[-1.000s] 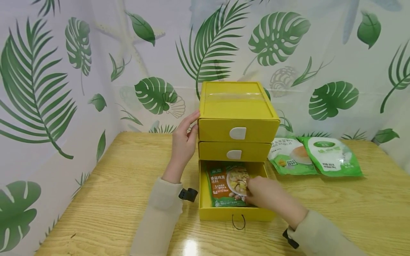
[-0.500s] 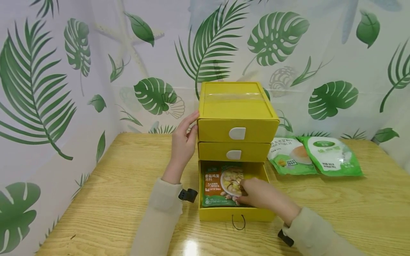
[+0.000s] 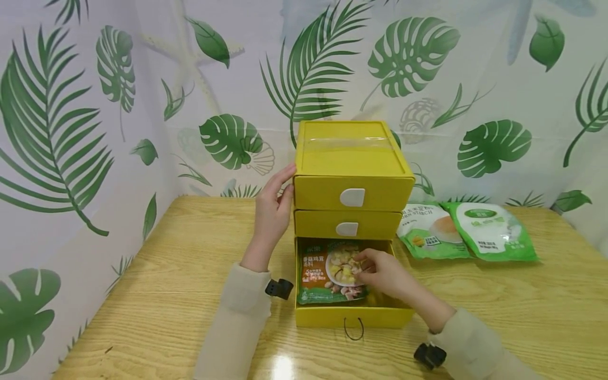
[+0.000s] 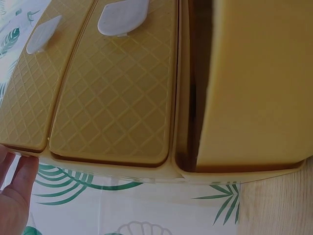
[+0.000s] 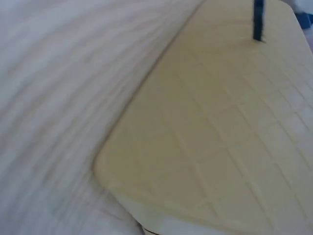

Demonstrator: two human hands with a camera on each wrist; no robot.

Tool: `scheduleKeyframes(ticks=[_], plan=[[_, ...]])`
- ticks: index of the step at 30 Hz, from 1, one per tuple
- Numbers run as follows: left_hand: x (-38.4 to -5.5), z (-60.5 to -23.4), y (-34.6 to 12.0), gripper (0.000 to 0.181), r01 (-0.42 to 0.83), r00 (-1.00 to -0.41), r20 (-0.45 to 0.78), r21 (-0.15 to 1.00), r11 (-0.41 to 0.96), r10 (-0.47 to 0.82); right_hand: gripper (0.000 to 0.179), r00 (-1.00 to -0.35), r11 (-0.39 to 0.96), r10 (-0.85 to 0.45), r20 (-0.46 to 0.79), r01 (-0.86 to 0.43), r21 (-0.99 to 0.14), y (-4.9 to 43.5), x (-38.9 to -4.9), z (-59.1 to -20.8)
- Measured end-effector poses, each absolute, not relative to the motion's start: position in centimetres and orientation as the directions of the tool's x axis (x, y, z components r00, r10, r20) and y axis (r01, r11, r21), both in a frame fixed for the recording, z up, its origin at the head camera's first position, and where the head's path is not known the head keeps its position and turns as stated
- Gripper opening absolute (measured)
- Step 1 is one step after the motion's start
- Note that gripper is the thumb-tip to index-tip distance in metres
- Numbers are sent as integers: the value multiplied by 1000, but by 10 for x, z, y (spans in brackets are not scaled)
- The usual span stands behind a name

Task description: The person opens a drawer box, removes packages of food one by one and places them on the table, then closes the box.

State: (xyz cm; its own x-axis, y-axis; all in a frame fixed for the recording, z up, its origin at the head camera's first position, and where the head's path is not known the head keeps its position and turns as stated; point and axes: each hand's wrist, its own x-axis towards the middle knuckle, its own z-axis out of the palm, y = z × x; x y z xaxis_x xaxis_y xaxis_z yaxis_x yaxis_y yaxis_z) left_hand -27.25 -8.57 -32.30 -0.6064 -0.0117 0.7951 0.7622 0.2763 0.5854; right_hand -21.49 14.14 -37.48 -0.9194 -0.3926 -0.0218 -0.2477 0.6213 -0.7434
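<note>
In the head view, a yellow drawer unit stands with its bottom drawer pulled out. A soup-mix packet with a green and orange print lies in that drawer, toward its left side. Over the packet's right part is my right hand, thumb and forefinger apart; whether its fingertips touch the packet I cannot tell. My left hand rests against the unit's upper left side, its fingers also visible at the edge in the left wrist view. The right wrist view shows the blurred drawer front, not the hand.
Two green and white bags, a corn starch bag and another bag, lie on the wooden table right of the unit. The two upper drawers, with white tabs, are closed. A leaf-patterned cloth hangs behind.
The packet has shifted left in the drawer with my right hand. That hand has since risen a little and its thumb and forefinger have parted. My left hand stays in place.
</note>
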Motion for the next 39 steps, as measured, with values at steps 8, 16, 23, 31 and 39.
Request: scheduleKeyframes(ticks=[8, 16, 23, 31, 39], plan=[[-273, -323, -86, 29, 760, -608, 794, 587, 279, -12, 39, -900, 413, -416, -127, -63, -909, 143, -220, -374], [-273, -323, -85, 29, 762, -609, 793, 590, 268, -13, 43, -887, 305, -437, -148, 8, -952, 146, -219, -372], [-272, -323, -86, 30, 749, -623, 782, 602, 278, -18, 46, -867, 57, -474, -154, 145, -988, 155, -208, -360], [-273, -323, -86, 30, 750, -619, 785, 599, 280, -22, 22, -842, -200, -528, -110, 250, -947, 175, -191, -347], [-273, -323, -85, 30, 755, -614, 789, 594, 278, -18, 36, -768, -370, -633, 96, 191, -909, 209, -176, -338]])
